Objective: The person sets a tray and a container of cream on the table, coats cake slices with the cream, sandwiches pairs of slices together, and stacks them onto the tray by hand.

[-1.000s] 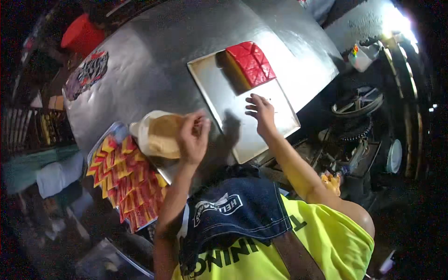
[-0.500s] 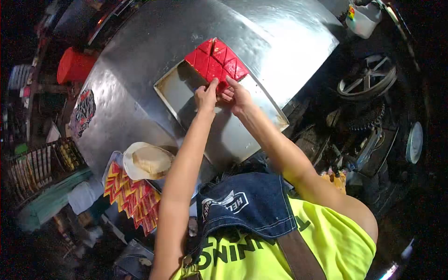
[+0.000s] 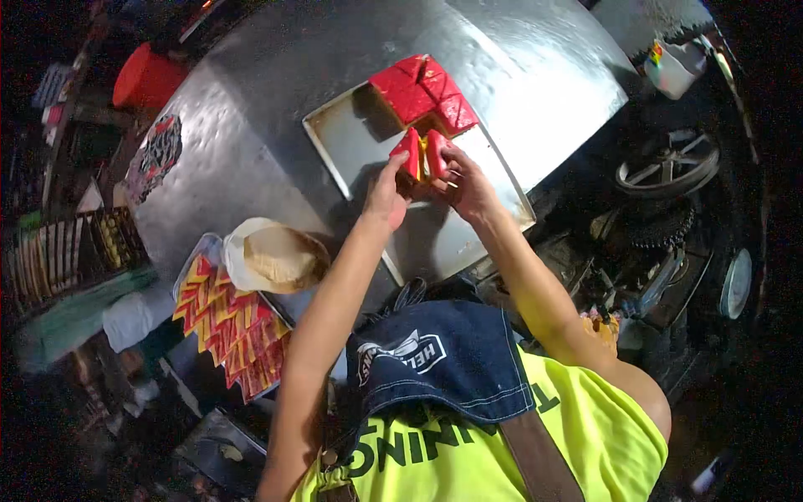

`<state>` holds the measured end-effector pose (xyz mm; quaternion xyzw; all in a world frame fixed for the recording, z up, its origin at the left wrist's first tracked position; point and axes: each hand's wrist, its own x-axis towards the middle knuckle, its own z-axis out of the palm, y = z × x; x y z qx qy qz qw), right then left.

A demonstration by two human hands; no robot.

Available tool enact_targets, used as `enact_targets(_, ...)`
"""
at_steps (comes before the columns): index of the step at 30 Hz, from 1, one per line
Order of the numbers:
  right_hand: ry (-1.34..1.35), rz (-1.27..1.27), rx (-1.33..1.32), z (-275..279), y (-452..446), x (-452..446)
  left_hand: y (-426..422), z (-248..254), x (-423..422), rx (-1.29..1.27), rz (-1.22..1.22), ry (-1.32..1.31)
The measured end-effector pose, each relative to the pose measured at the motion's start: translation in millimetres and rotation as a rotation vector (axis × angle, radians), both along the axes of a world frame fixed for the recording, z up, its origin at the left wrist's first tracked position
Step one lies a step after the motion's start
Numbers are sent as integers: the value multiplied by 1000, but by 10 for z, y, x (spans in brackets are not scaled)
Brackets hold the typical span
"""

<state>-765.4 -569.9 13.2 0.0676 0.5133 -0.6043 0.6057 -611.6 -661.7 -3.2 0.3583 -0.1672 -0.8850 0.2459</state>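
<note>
A red-topped cake slab (image 3: pixel 411 94), scored into triangles, sits at the far end of a shallow metal tray (image 3: pixel 339 171). Just on the near side of it, my left hand (image 3: pixel 387 194) grips a red cake piece (image 3: pixel 406 149). My right hand (image 3: pixel 473 191) has its fingers closed on a second cake piece (image 3: pixel 437 154) right beside it. The two pieces are tilted, with a narrow gap between them at the top and yellow insides showing. Whether they still join lower down, I cannot tell.
At left, a tray of red and yellow zigzag-arranged pieces (image 3: pixel 230 322) stands by a white bowl-like container (image 3: pixel 280 258). The tray rests on a shiny metal table (image 3: pixel 251 159). A red bucket (image 3: pixel 149 77) is at far left; a spoked wheel (image 3: pixel 667 167) is at right.
Both hands have drawn a section off the near edge of the slab, leaving a notch there. The pieces now stand tilted between the hands with yellow sides showing.
</note>
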Motion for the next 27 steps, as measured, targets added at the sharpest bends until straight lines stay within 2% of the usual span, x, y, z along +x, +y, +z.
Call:
enact_targets(2, -75, 3, -59, 31, 153, 121, 96, 62, 329, 75, 57, -46)
enact_targets(3, -115, 44, -107, 66, 216, 189, 174, 148, 527, 15, 83, 22)
enact_targets(4, -111, 71, -109, 203, 257, 341, 255, 398, 751, 12, 108, 27)
enact_targets(6, 79, 71, -109, 476, 280, 693, 416, 815, 1285, -130, 95, 64)
enact_targets(8, 132, 202, -162, 602, 231, 1043, 602, 801, 1906, -221, 124, 118)
enact_targets(10, 434, 394, -243, 885, 159, 1507, 814, 860, 2568, -303, 164, 73)
enact_targets(12, 559, 537, -340, 966, 44, 1992, 978, 992, 3148, -288, 214, 114)
enact_targets(14, 860, 726, -305, 1082, -87, 2482, 1161, 1039, 3690, -275, 308, 123)
enact_targets(15, 871, 740, -304, 926, -149, 2646, 1258, 1029, 3897, -262, 361, 131)
enact_targets(17, 1325, 700, -507, 489, -306, 2893, 1407, 1006, 4215, -247, 426, 151)
enact_targets(18, 1335, 713, -510, 500, -354, 3045, 1473, 996, 4339, -228, 481, 168)
enact_targets(20, 2035, 666, -417, 545, -446, 3300, 1579, 970, 4533, -208, 547, 192)
enact_targets(22, 2040, 654, -474, 319, -545, 3372, 1682, 914, 4683, -154, 654, 147)
enact_targets(24, 2152, 1034, -246, 263, -598, 3412, 1759, 870, 4804, -194, 648, 202)
enact_targets(25, 2262, 877, -424, 195, -601, 3372, 1795, 862, 4840, -221, 647, 176)
enact_targets(27, 2240, 875, -471, -30, -648, 3278, 1912, 868, 4840, -257, 670, 144)
